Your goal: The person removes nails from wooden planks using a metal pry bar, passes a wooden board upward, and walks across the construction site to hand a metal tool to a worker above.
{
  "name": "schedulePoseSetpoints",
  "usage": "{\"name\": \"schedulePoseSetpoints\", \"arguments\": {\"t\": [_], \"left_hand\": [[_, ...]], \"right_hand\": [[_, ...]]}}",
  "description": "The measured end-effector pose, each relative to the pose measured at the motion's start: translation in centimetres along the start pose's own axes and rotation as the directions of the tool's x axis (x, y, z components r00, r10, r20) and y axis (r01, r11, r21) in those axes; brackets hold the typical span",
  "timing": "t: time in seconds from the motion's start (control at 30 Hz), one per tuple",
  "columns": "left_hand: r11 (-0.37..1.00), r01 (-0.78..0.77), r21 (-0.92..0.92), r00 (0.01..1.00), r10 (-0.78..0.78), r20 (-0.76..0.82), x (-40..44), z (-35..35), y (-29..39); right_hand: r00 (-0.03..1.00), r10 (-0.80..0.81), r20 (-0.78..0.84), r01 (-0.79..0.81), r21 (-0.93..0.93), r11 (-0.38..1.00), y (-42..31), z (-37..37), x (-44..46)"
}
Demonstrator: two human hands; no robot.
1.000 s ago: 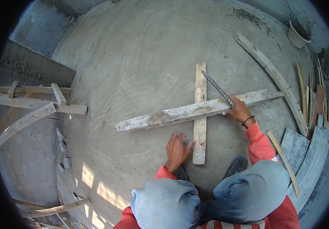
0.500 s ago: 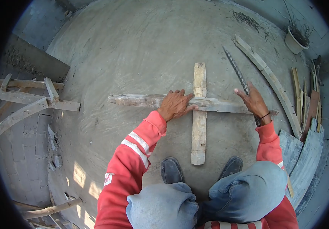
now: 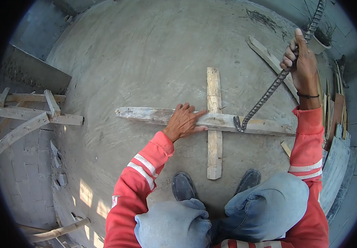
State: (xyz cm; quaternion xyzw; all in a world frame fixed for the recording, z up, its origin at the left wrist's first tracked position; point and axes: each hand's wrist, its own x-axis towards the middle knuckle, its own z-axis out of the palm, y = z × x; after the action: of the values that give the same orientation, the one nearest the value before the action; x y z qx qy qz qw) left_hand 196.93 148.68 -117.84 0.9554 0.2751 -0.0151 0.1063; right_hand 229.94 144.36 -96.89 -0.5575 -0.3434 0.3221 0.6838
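Note:
A long, weathered wooden beam (image 3: 145, 115) lies crosswise over a shorter wooden piece (image 3: 214, 155) on the concrete floor. My left hand (image 3: 181, 122) grips the beam left of the crossing, fingers over its far side and thumb along the near side. A ribbed steel bar (image 3: 269, 91) with a hooked lower end is in the closed fist of my right hand (image 3: 303, 64), raised at the upper right. The hook is over the beam, right of the crossing; I cannot tell whether it touches the wood. A small nail-like point sticks out of the shorter piece's right edge.
My shoes (image 3: 183, 186) stand just below the beam. Stacked boards (image 3: 339, 165) and a long plank (image 3: 269, 58) lie to the right, near a pot (image 3: 320, 44) partly behind my right hand. A wooden frame (image 3: 33, 113) stands at the left. Twigs (image 3: 263, 18) lie at the back.
My right hand has swung up and away to the right with the steel bar, and its hooked end now shows above the beam. My left hand stays on the beam.

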Motion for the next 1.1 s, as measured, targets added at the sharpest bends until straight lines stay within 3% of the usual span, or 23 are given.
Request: {"name": "schedulePoseSetpoints", "arguments": {"t": [0.1, 0.17, 0.4, 0.5, 0.57, 0.7, 0.9, 1.03, 1.1], "left_hand": [[0.997, 0.063, -0.033, 0.996, -0.061, 0.059, -1.2, 0.5, 0.5], [0.996, 0.049, -0.07, 0.998, -0.052, -0.03, -1.7, 0.5, 1.0], [0.996, 0.05, -0.072, 0.993, -0.058, -0.104, -1.9, 0.4, 1.3], [0.998, 0.037, -0.052, 0.991, -0.043, -0.126, -1.7, 0.8, 1.1], [0.999, 0.031, -0.043, 0.991, -0.036, -0.129, -1.6, 1.8, 0.4], [0.998, 0.055, -0.039, 0.992, -0.059, -0.115, -1.7, 2.0, 0.8], [0.995, 0.095, -0.04, 0.99, -0.099, -0.102, -1.3, 1.9, 0.6], [0.991, 0.101, -0.086, 0.984, -0.112, -0.138, -1.6, 2.4, 0.5], [0.989, 0.101, -0.111, 0.981, -0.117, -0.155, -1.7, 2.7, 0.9]], "right_hand": [[1.0, 0.012, 0.002, -0.012, 0.054, 0.998, 1.5, -0.2, 1.2], [1.0, 0.013, 0.003, -0.013, 0.075, 0.997, 2.6, 0.1, 2.7], [0.969, 0.247, 0.0, -0.245, 0.129, 0.961, 9.7, 0.1, 12.3], [0.936, 0.343, 0.077, -0.351, 0.27, 0.897, 12.6, 0.1, 14.3], [0.929, 0.363, -0.072, -0.336, 0.245, 0.91, 13.6, 1.9, 14.2], [0.916, 0.373, -0.145, -0.356, 0.132, 0.925, 15.4, 2.5, 15.7], [0.935, 0.332, -0.121, -0.328, 0.055, 0.943, 18.2, 0.8, 19.8], [0.928, 0.357, -0.106, -0.348, 0.099, 0.932, 18.7, 1.5, 19.2], [0.934, 0.313, -0.174, -0.319, -0.007, 0.948, 18.8, 2.2, 18.7]]}}
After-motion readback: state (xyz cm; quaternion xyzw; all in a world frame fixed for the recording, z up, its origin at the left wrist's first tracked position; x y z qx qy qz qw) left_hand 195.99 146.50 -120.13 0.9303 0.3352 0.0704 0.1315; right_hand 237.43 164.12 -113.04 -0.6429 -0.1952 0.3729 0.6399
